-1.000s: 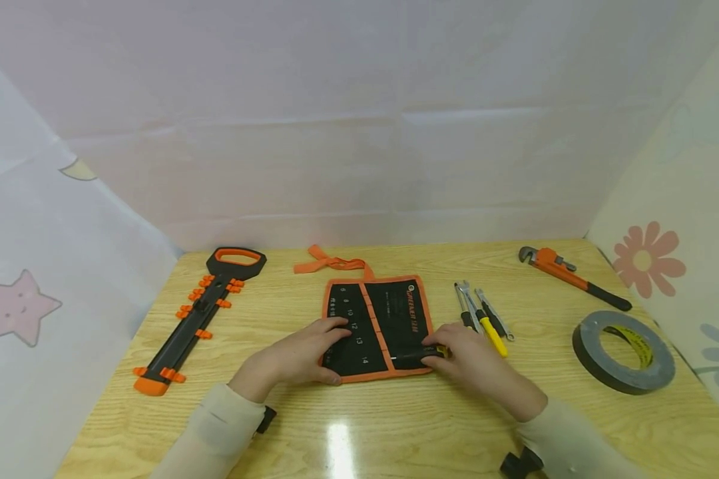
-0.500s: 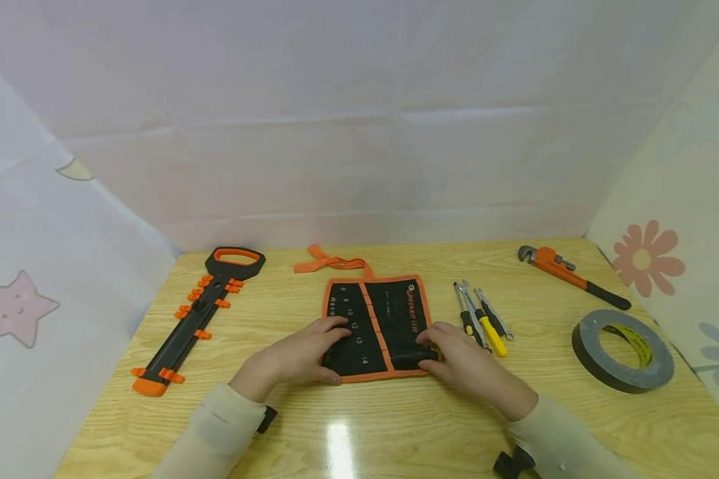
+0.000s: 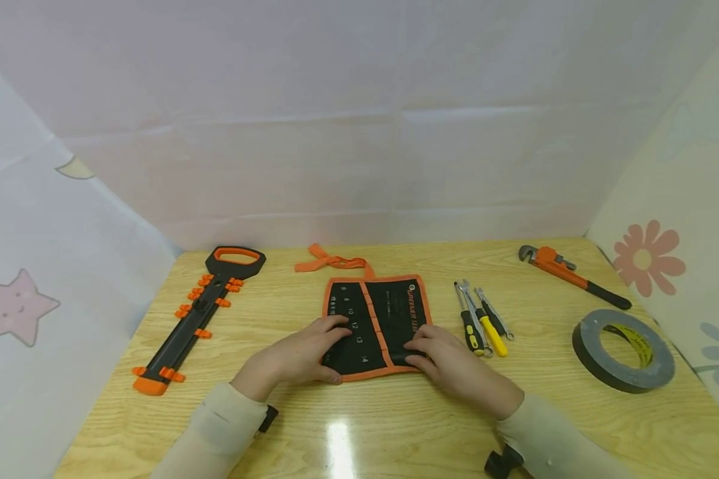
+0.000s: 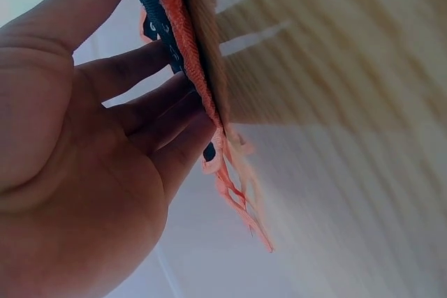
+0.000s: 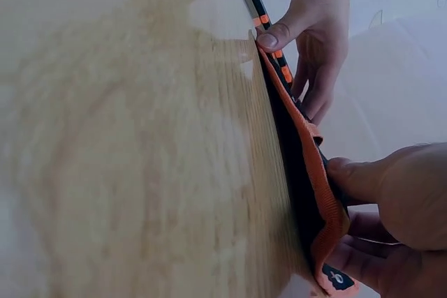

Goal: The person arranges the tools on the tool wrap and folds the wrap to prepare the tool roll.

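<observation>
The step in hand was judged to be work at the near-right corner of the tool pouch (image 3: 395, 313), which lay open, face up, at the middle of the surface (image 3: 395, 439). The left hand (image 3: 295, 354), fingers spread and relaxed, rested on the pouch's left side and gripped nothing. The right hand (image 3: 452, 364) was partly closed, thumb and fingers bent about the raised right edge; whether a tool lay inside the cloth could not be told. The next move probably called for steady left-side pressure, so that the right hand could release without dragging the pouch.

The orange strap (image 3: 347, 263) trailed left beyond the far edge. The screwdriver (image 3: 471, 332) and yellow-handled tool (image 3: 492, 336) limited travel just beside the right hand; the tape roll (image 3: 623, 374) lay farther right. Toward the black-and-orange rack (image 3: 186, 332), and on the near side, room was open.
</observation>
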